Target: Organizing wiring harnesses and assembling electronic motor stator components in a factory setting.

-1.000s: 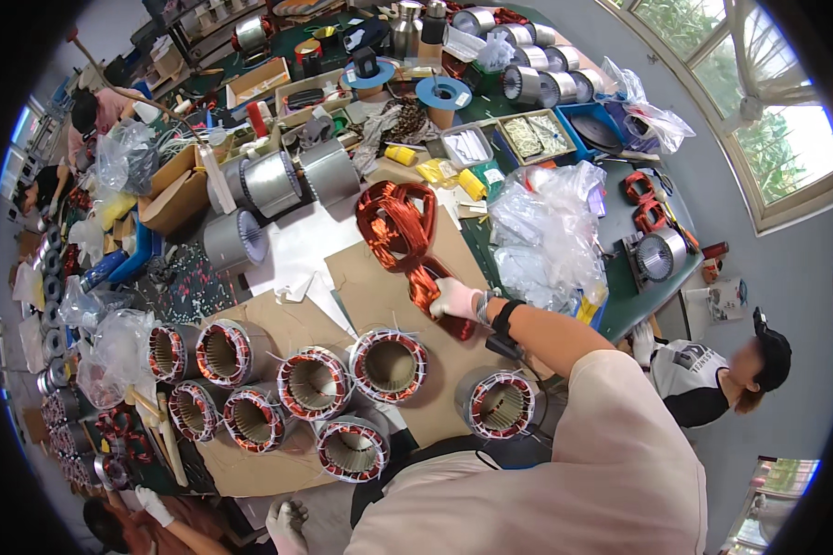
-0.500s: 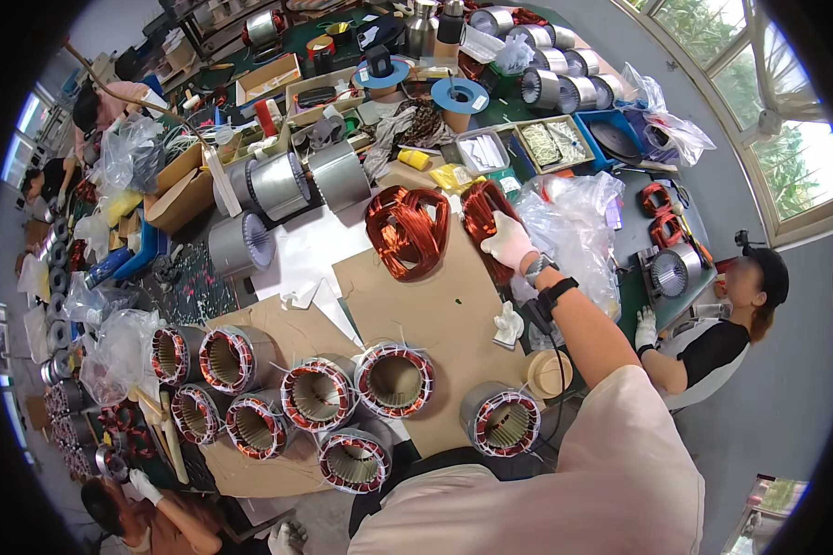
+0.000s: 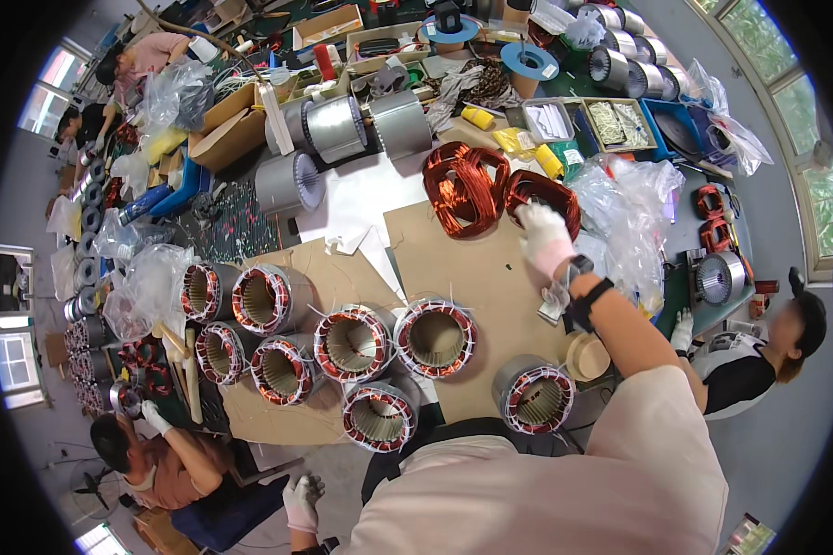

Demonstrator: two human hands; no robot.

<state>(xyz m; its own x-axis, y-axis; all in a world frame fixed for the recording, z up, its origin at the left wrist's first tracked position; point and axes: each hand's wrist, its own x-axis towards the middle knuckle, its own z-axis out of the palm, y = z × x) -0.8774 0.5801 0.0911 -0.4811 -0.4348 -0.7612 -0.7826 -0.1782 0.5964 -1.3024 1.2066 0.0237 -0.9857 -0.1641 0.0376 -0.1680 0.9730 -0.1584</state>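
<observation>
My right hand (image 3: 544, 240), in a white glove, reaches over the bench with its fingers closed on the near edge of a copper wire coil (image 3: 560, 196). A larger bundle of copper coils (image 3: 463, 190) lies just left of it, close to touching. Low in the picture, away from the bench, hangs my gloved left hand (image 3: 303, 502), empty, with loosely bent fingers apart. Between my body and the coils stand several wound stators (image 3: 435, 339), grey cylinders with laced copper windings. Another wound stator (image 3: 534, 398) stands apart on the right.
Brown cardboard (image 3: 472, 268) covers the bench. Clear plastic bags (image 3: 625, 217) lie right of the coil, beside a round wooden block (image 3: 587, 357). Bare metal stator cores (image 3: 335, 129) and blue-topped spools (image 3: 529, 63) are farther back. Co-workers sit at right (image 3: 745, 356) and lower left (image 3: 162, 453).
My view has shifted, so the bench sits higher and further right. My right hand has come nearer to me, and the coil under it now lies more spread. More of my left hand shows.
</observation>
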